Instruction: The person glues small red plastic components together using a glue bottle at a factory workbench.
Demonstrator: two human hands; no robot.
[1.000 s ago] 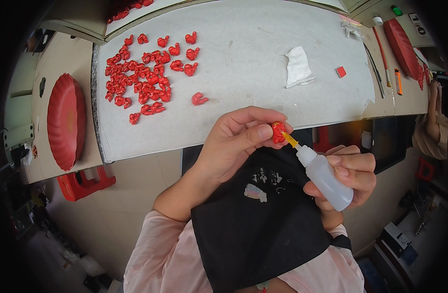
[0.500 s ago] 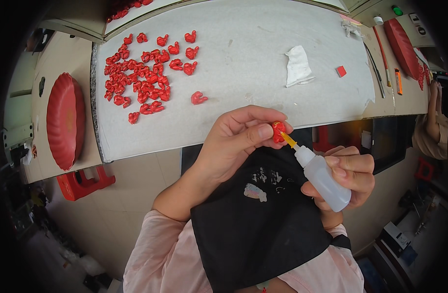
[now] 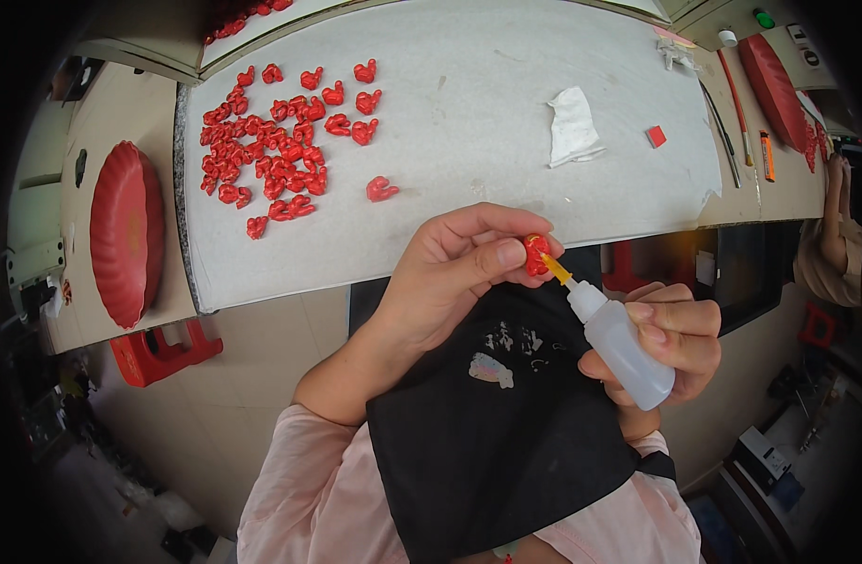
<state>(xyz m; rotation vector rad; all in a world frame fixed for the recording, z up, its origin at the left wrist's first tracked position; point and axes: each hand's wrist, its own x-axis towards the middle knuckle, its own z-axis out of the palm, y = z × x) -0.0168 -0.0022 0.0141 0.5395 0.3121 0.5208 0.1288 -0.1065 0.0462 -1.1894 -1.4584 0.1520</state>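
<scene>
Between the thumb and fingers of my left hand [image 3: 459,268] is a small glossy red figurine [image 3: 536,254], its exact shape partly covered by the fingertips. My right hand [image 3: 671,334] is wrapped round a translucent white squeeze bottle [image 3: 626,348]. The bottle's yellow-orange nozzle [image 3: 557,270] points up and left, and its tip meets the figurine's face or comes very close to it. Both hands are held just off the near edge of the table, above my black apron [image 3: 506,442]. Many similar red figurines [image 3: 295,155] lie in a cluster on the left of the white sheet.
One red figurine [image 3: 381,189] lies apart near my left hand. On the white paper sheet [image 3: 450,113] are a crumpled white cloth [image 3: 574,130] and a small red block [image 3: 656,137]. Scalloped red trays [image 3: 127,235] stand at both sides. Brushes [image 3: 739,103] lie at right, and a red stool [image 3: 165,352] stands below.
Almost nothing differs. The bottle has shifted very slightly, while both hands keep their hold and the figurines on the table stay put.
</scene>
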